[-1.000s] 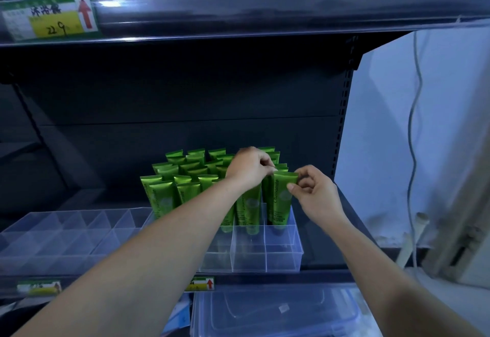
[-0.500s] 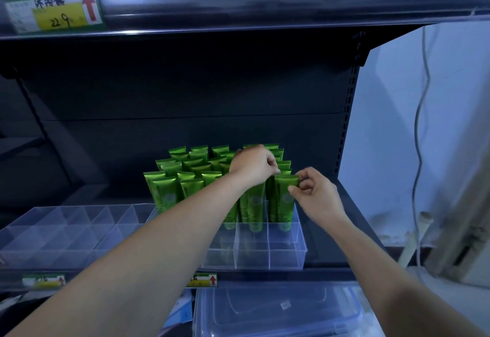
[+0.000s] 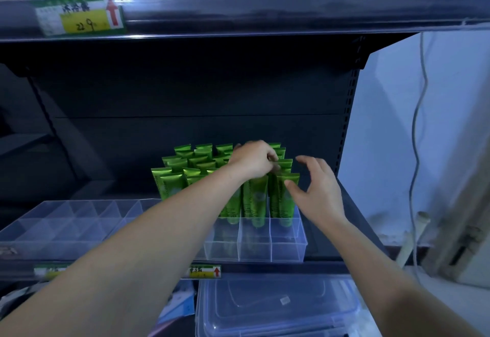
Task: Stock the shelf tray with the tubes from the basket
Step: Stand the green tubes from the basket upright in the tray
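Green plastic tubes [image 3: 172, 184] stand cap-down, packed in clear divided shelf tray [image 3: 289, 245]. Your left hand [image 3: 252, 161] pinches crimped tube top; right hand [image 3: 315, 193] hovers beside row, fingers spread, empty. Tubes likely light, squashy, slick: grip flat crimp, not body.

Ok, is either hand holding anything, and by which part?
Left hand seems to pinch a green tube by its crimped top; right hand is open, holding nothing.

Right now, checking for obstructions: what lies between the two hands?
Head view: tops of upright green tubes in the clear tray, between left hand and right hand.
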Action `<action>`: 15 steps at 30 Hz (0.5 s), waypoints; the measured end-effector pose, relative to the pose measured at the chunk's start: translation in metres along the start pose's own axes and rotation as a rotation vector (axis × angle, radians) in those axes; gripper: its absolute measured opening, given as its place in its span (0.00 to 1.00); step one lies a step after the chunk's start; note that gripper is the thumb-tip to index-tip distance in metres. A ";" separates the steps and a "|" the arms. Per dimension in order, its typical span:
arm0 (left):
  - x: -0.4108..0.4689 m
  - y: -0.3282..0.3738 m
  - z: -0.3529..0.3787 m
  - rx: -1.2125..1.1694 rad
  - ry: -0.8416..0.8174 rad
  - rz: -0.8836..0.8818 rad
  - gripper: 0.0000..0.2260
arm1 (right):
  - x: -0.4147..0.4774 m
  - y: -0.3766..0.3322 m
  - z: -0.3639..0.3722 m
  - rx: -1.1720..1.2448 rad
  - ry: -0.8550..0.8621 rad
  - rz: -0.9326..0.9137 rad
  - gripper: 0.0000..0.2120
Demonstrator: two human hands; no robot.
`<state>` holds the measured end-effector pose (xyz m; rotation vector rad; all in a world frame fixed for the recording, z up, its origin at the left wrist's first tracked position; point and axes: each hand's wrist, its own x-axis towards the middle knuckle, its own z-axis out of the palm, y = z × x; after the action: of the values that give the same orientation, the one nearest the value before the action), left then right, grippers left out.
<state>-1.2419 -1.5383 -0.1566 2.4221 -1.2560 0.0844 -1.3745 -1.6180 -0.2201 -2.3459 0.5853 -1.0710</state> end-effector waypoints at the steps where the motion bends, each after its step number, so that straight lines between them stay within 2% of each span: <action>1: -0.002 -0.001 -0.005 0.006 0.017 0.008 0.14 | 0.001 -0.006 -0.001 -0.031 0.023 -0.039 0.23; 5: -0.019 -0.010 -0.031 0.116 0.086 0.060 0.12 | 0.000 -0.032 0.003 -0.100 0.076 -0.170 0.20; 9: -0.052 -0.032 -0.059 0.240 0.138 0.081 0.12 | -0.007 -0.063 0.016 -0.114 0.055 -0.265 0.19; 15: -0.125 -0.081 -0.089 0.480 0.171 0.023 0.16 | -0.028 -0.121 0.045 -0.060 -0.083 -0.355 0.19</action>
<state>-1.2397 -1.3664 -0.1317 2.7177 -1.2989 0.6542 -1.3347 -1.4961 -0.1903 -2.5969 0.1736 -1.1088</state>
